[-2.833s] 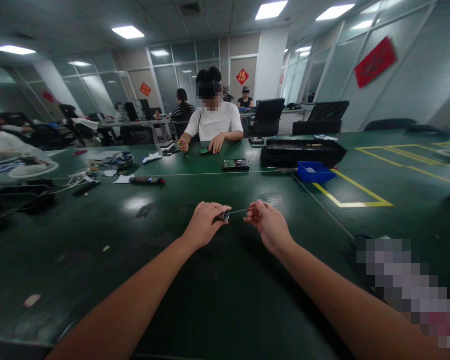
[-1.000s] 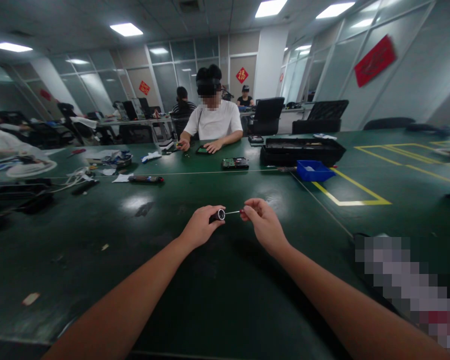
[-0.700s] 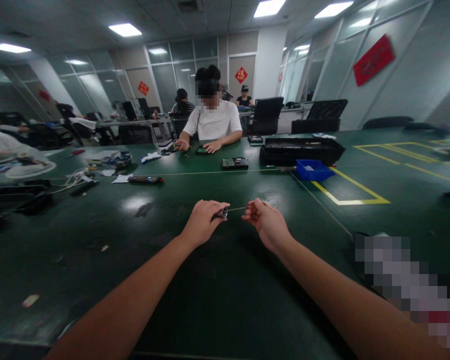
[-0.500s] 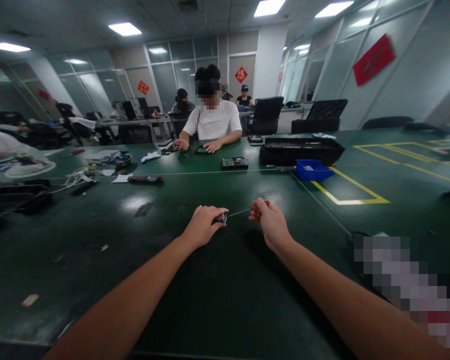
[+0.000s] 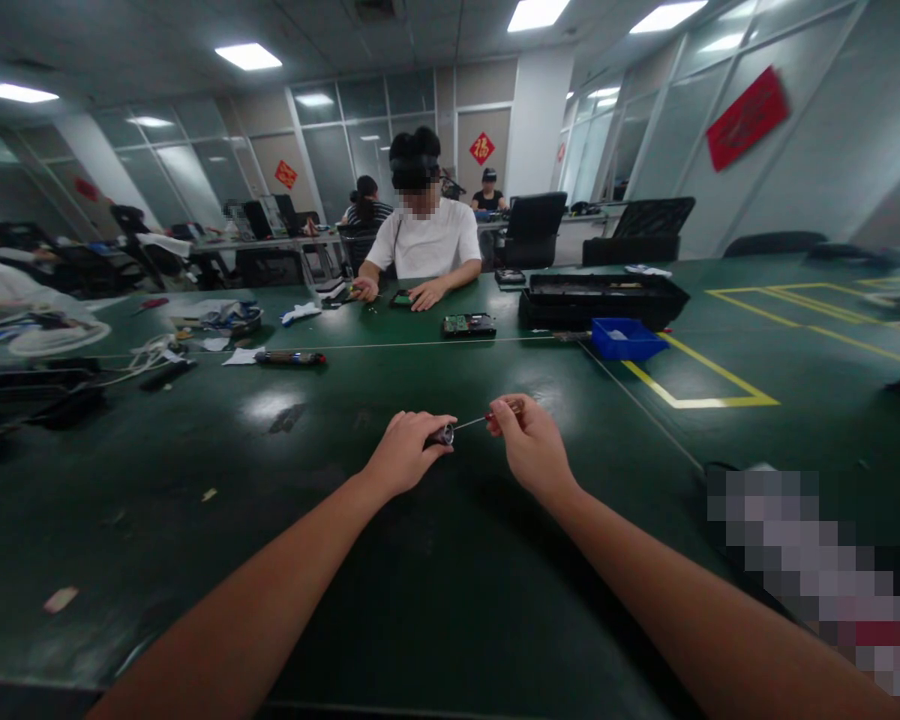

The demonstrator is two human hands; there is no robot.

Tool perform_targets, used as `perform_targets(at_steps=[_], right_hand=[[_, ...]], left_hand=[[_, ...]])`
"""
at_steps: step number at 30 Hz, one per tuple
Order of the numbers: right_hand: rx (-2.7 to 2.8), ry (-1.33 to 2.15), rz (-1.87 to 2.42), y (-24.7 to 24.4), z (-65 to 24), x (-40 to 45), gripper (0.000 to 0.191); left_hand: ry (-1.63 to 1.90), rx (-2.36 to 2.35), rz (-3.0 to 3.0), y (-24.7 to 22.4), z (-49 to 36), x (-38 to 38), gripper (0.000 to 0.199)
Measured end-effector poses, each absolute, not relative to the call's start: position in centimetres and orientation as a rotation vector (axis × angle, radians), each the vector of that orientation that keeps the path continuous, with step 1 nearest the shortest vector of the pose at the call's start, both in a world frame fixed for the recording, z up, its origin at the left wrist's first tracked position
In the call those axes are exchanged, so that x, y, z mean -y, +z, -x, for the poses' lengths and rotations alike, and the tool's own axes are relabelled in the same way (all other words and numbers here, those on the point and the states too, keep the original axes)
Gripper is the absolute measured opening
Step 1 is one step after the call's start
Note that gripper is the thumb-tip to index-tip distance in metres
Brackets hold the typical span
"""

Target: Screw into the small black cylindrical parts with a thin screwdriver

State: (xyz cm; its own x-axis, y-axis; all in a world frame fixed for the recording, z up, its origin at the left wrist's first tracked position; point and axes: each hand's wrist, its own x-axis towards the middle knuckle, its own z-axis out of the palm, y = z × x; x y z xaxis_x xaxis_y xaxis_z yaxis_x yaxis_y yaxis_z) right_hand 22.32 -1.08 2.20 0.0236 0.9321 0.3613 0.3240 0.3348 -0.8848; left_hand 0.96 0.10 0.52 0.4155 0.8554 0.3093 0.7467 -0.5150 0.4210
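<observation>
My left hand [image 5: 406, 450] is closed around a small dark cylindrical part [image 5: 444, 435], whose round metallic end faces right. Most of that part is hidden by my fingers and palm. My right hand [image 5: 529, 438] grips a screwdriver [image 5: 474, 421] by its reddish handle, which is largely covered by the fingers. Its thin metal shaft points left, with the tip at the open end of the cylindrical part; whether it touches inside cannot be made out. Both hands are held above the green table [image 5: 390, 610].
A long cylindrical tool [image 5: 291, 358] lies ahead on the left. Farther off are a hard drive [image 5: 469, 325], a blue bin [image 5: 627, 340] and a black tray [image 5: 604, 300]. Across the table sits a co-worker [image 5: 427, 240] handling a green circuit board. Cables [image 5: 150, 355] lie at left.
My right hand has shifted slightly left and turned, bringing the screwdriver's shaft closer to the cylindrical part's end. My left hand has stayed in place.
</observation>
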Motion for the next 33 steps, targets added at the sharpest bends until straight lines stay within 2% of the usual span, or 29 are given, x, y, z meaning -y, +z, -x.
perform_targets(at_steps=[8,16,23,33], right_hand=[[1.767,0.521,1.189,2.89,-22.11,1.64,0.019],[1.864,0.352,1.281,2.86,-22.32,1.45,0.018],[1.736,0.410,1.251,3.05,-22.68,1.73,0.022],[1.782,0.491,1.206,3.17,-22.28,1.88,0.018]], left_hand=[[0.633,-1.424,-2.522,0.20,-0.89,-0.20,0.042],[0.624,-1.434,-2.485,-0.10,-0.67,-0.53,0.041],[0.658,-1.397,-2.437,0.03,-0.80,-0.21,0.041],[0.648,-1.381,-2.460,0.04,-0.97,-0.20,0.039]])
